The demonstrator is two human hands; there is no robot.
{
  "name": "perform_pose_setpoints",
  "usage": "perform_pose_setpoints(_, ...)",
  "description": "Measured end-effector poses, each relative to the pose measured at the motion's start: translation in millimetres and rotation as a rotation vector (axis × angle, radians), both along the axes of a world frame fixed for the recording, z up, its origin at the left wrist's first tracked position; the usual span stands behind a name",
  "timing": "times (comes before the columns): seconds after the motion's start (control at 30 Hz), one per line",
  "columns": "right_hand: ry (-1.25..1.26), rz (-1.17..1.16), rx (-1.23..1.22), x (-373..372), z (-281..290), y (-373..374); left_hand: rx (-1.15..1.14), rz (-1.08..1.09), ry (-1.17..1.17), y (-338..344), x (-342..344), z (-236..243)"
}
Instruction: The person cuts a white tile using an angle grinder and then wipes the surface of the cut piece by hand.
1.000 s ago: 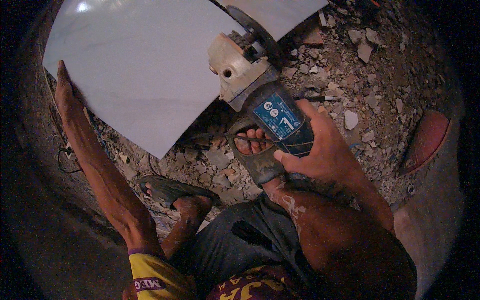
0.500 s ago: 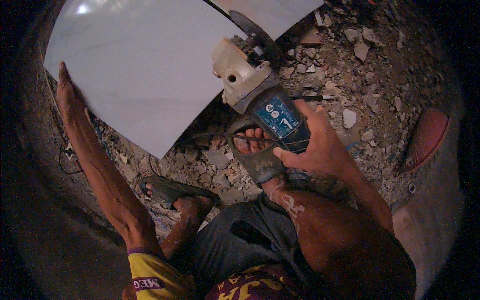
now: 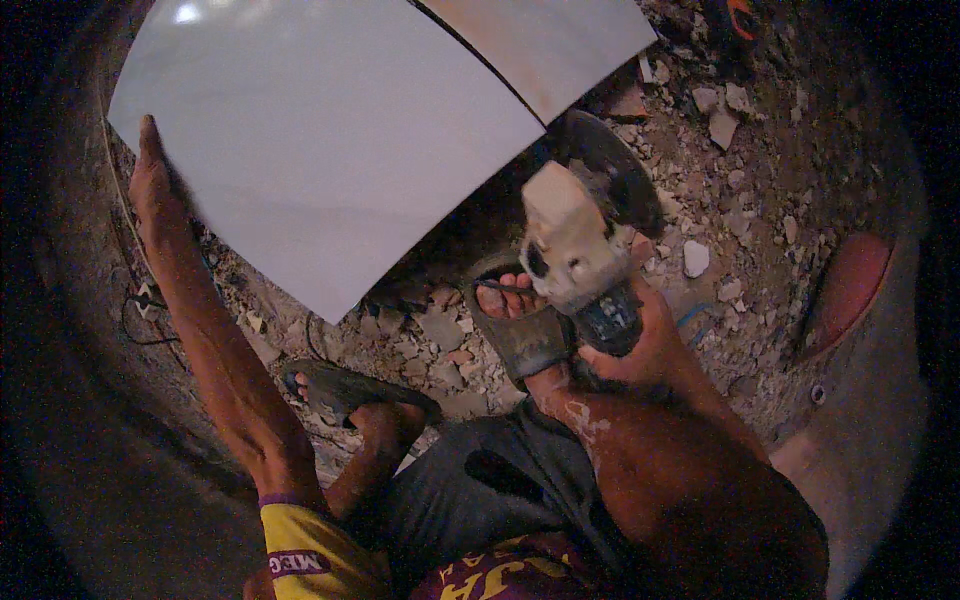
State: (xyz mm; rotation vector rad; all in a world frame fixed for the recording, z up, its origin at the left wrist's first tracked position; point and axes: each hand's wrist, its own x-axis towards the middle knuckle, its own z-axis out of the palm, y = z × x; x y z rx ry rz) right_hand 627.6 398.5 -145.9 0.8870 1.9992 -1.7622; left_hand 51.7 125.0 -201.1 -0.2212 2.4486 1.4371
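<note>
My right hand [image 3: 650,335] is wrapped round the dark body of an angle grinder [image 3: 575,245] with a pale, dusty head. Its large dark disc [image 3: 625,175] stands beside the tile's near right edge, apart from it. The large glossy white tile [image 3: 330,130] lies ahead of me. A dark straight cut separates it from a second tile piece [image 3: 565,45] at the far right. At the tile's left edge, my left hand [image 3: 155,190] grips the rim; most of its fingers are hidden.
Broken rubble [image 3: 440,330] covers the ground under and around the tile. My sandalled feet [image 3: 525,335] are close to the tile's near corner. A reddish curved piece [image 3: 850,290] lies at right. An orange object [image 3: 740,18] shows at the far right, and a cable [image 3: 140,318] at left.
The grinder has come out of the line between the two tile pieces, moving right and toward me, and has tilted. The gap now shows whole. My left hand stays on the tile edge.
</note>
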Motion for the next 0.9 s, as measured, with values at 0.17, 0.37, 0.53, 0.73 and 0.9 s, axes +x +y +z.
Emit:
perform_pose_setpoints(0.17,0.026,-0.132,0.056,21.1,8.0,-2.1,-0.170,-0.014,0.002,-9.5,-4.8,-4.0)
perform_pose_setpoints(0.37,-0.105,-0.135,0.219,1.8,10.9,7.8,-0.373,0.112,0.270,-34.4,19.8,-2.5)
perform_pose_setpoints(0.53,0.014,-0.300,0.169,-23.0,23.3,36.5,0.322,-0.011,0.349,99.3,240.0,48.5)
perform_pose_setpoints(0.73,0.144,-0.415,0.126,-74.1,34.4,25.8,0.722,-0.370,-0.540,175.4,355.8,96.6)
perform_pose_setpoints(0.9,0.114,-0.466,0.062,-88.7,39.5,8.0,0.741,-0.455,-0.492,179.5,342.8,97.1)
